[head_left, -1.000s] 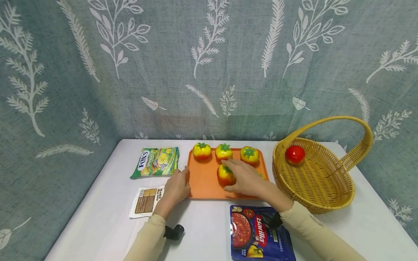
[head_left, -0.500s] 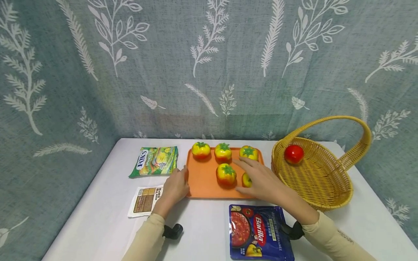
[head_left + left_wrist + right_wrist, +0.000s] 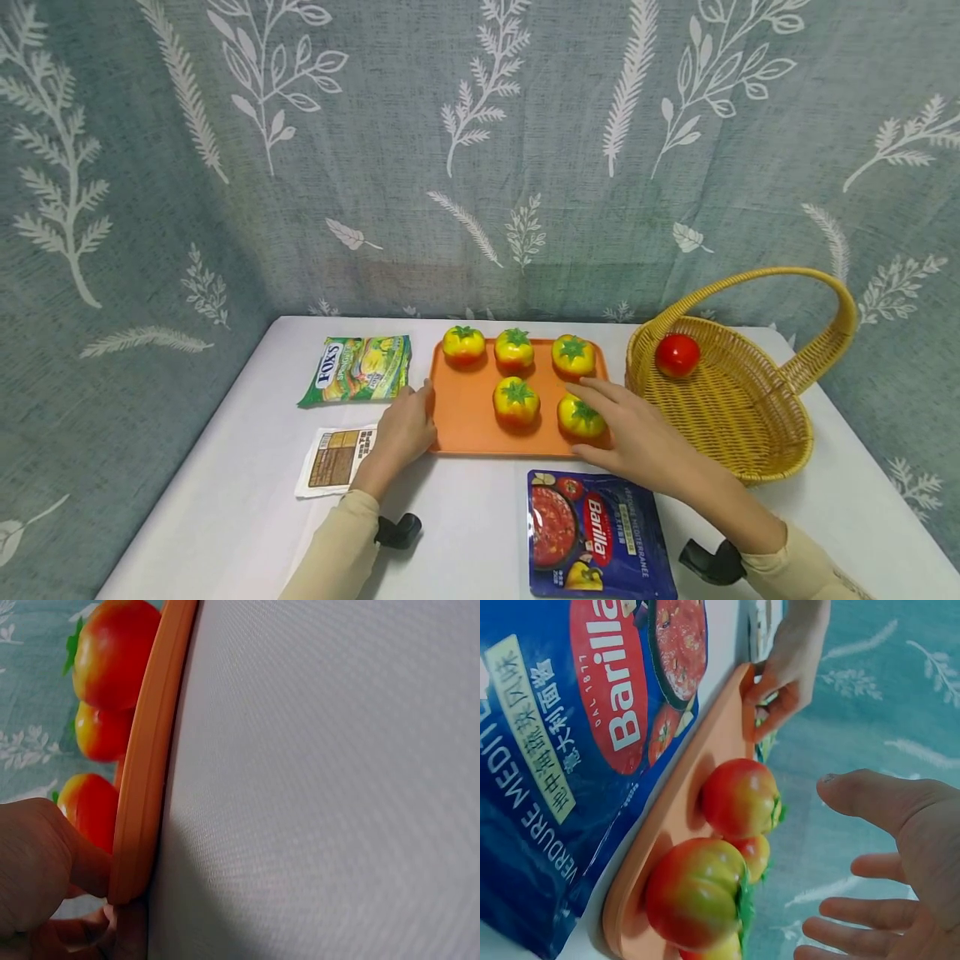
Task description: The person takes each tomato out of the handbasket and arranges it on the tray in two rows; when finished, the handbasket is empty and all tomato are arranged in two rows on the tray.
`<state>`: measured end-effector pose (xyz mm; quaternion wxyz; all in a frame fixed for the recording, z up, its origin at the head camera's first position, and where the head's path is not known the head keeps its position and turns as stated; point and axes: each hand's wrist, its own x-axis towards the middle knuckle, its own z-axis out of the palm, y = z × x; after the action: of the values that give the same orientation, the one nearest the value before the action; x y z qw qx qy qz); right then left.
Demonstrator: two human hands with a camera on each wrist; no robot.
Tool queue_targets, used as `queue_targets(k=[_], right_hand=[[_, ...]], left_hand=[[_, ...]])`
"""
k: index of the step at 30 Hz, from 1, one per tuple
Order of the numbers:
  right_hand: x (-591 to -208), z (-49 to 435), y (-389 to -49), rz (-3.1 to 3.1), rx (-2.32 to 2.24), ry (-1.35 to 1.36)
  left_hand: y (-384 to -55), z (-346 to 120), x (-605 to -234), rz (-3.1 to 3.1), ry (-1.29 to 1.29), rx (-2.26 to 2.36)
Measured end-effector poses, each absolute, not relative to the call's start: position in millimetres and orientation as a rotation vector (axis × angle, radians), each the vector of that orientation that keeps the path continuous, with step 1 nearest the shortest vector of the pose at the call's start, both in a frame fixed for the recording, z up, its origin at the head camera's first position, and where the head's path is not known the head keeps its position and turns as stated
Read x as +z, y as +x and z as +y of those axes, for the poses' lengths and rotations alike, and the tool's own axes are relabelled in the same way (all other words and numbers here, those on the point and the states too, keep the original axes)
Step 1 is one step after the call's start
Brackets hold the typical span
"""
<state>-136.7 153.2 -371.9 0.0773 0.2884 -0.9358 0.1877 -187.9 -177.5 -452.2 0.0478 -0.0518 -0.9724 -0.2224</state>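
Observation:
An orange tray (image 3: 465, 417) lies on the table, bearing several yellow-and-red toy tomatoes with green leafy tops. My left hand (image 3: 407, 423) pinches the tray's left edge; the thumb is over the rim in the left wrist view (image 3: 90, 866). Fingers spread, my right hand (image 3: 637, 429) reaches beside the front right tomato (image 3: 581, 418), and in the right wrist view its palm (image 3: 922, 877) holds nothing. To the left of that tomato sits the front middle tomato (image 3: 517, 403). Along the tray's back edge stand three more, including the back left tomato (image 3: 463, 347).
A wicker basket (image 3: 780, 442) with a tall handle stands right of the tray, with a red round fruit (image 3: 678, 356) inside. A blue Barilla pouch (image 3: 596, 537) lies in front. On the left are a green Fox's bag (image 3: 360, 371) and a small brown-and-white packet (image 3: 333, 462).
My right hand has let go of the front middle tomato and moved right, to the front right tomato. My left hand has stayed at the tray's edge.

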Motion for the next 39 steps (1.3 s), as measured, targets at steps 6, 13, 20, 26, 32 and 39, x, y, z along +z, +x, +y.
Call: queue_targets(k=[6,13,20,26,32,39], right_hand=[[-363.8,169.3,-125.4,-2.813,0.576,0.815],[-348.3,196.6,-118.2,-2.700,0.580,0.852],[-341.5,222.6,-114.7,-2.633,0.577,0.791],[-339.7,241.4,-117.5,-2.555,0.536,0.751],[-335.1,253.5,-127.0,-2.537,0.532,0.713],[-329.2,262.4,-142.7,-2.636,0.519,0.655]], left_hand=[[-188.2,-175.9,-452.1,-2.966,-0.165,-0.679],[-188.8,-173.7,-452.2,-2.964,-0.167,-0.681],[-186.7,-174.2,-452.7,-2.979,-0.140,-0.672],[-184.6,-174.6,-453.3,-2.979,-0.142,-0.668],[-187.2,-175.0,-451.0,-2.982,-0.149,-0.660],[-187.4,-175.4,-451.2,-2.985,-0.136,-0.671]])
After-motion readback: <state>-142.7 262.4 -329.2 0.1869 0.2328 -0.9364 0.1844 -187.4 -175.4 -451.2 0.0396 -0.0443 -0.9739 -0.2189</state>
